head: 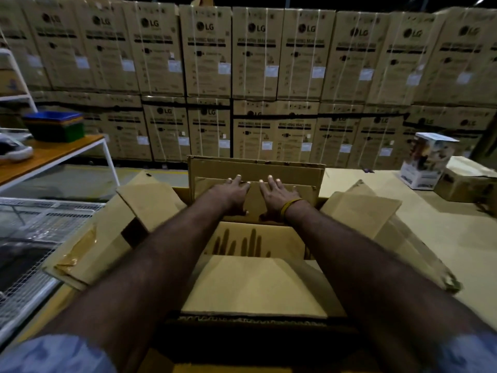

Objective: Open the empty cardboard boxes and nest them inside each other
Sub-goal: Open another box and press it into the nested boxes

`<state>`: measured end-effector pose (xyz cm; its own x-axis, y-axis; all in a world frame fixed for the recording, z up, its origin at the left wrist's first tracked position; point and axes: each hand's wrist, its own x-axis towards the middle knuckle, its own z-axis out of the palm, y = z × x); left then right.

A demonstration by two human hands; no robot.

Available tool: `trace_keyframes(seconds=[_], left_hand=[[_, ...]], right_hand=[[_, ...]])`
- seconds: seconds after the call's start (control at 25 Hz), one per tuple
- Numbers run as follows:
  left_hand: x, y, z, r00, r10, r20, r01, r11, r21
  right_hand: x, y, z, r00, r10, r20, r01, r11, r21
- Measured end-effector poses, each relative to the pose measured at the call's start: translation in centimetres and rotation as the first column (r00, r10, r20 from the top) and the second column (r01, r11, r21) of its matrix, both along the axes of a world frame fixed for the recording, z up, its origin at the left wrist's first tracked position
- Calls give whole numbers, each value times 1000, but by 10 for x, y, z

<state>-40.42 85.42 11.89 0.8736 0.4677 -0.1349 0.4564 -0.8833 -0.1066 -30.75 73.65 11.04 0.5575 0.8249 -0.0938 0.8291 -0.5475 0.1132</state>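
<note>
A large open cardboard box (250, 323) stands right in front of me, its side flaps (150, 203) spread left and right. Its far flap (295, 170) stands upright. A smaller box flap (255, 286) lies inside the large box, near its bottom. My left hand (231, 192) and my right hand (277, 195) lie flat, side by side, against a smaller flap in front of the far one, fingers spread and pointing away from me. A yellow band circles my right wrist. Neither hand grips anything.
A wall of stacked brown appliance cartons (255, 76) fills the background. At left, a wooden table (53, 154) carries stacked coloured bins (56, 125); a wire mesh cart (32, 238) sits below. At right, a white printed box (427, 160) and a brown carton (465, 184) rest on the beige surface.
</note>
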Motion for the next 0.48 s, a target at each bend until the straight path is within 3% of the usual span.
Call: trace_keyframes(seconds=[0.32, 0.48], left_hand=[[59, 37, -27, 995, 48, -82, -49, 999, -7], [70, 37, -38, 997, 75, 2, -75, 996, 53]], right_hand=[[63, 40, -34, 997, 28, -75, -31, 999, -43], [69, 48, -55, 1000, 18, -7, -18, 1000, -1]])
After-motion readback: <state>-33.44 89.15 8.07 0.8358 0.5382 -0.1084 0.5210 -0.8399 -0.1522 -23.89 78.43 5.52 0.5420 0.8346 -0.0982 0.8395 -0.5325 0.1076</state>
